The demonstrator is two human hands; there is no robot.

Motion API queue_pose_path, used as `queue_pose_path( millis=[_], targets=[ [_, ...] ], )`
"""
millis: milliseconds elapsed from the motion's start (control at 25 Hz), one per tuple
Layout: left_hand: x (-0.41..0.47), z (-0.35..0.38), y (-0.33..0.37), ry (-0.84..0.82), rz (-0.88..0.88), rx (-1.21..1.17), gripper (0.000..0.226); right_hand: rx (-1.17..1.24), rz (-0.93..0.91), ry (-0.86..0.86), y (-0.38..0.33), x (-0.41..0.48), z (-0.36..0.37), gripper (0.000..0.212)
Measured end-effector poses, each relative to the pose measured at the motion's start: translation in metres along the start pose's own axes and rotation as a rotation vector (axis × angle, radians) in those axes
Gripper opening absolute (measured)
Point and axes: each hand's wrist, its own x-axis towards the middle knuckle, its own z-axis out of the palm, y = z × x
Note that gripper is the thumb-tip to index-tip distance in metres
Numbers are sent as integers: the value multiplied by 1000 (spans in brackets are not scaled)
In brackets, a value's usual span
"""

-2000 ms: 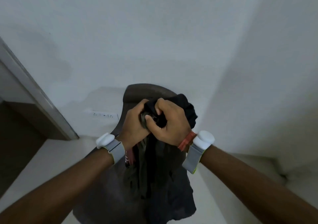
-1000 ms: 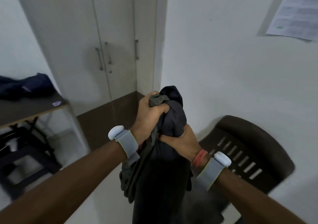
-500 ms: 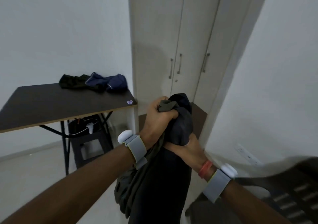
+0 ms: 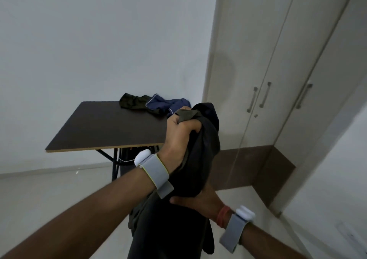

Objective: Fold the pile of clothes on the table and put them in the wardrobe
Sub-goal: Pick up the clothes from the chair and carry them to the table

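A bundle of dark clothes (image 4: pixel 200 159), black with an olive piece at the top, hangs in front of me. My left hand (image 4: pixel 178 135) grips its top in a fist. My right hand (image 4: pixel 198 201) holds the bundle from below and behind, fingers wrapped round it. On the dark table (image 4: pixel 103 127), at its far right corner, lie a dark green garment (image 4: pixel 133 100) and a navy blue one (image 4: pixel 166 104). The beige wardrobe (image 4: pixel 278 70) stands to the right with its doors closed.
White walls stand behind the table and at the right. A dark stool or bin (image 4: pixel 127 159) sits under the table between its black legs. Pale floor (image 4: pixel 49 195) stretches between me and the table. A brown plinth (image 4: pixel 250 169) runs along the wardrobe's base.
My view has swung left from the brown chair to the table and wardrobe. Both hands have kept hold of the bundle, and my right hand has slid lower on it.
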Motion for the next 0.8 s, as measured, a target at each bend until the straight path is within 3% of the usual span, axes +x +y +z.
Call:
queue_pose_path(
  millis=[80,200,280,400,600,800],
  targets=[
    [28,-8,2,-7,-2,-24,21,27,7,45,-2,40,0,91],
    [102,-27,12,94,-49,-60,18,90,-57,156,-28,122,-13,53],
    [153,-41,21,185,-104,-34,13,116,-123,232,-57,175,-27,47],
    [215,-59,31,199,-152,-30,31,154,-219,289,-90,249,-46,32],
    [308,-94,34,175,-70,-52,8,90,-278,363,-119,368,-66,34],
    [402,-137,20,136,-8,-44,5,46,-301,456,-124,488,-78,33]
  ],
)
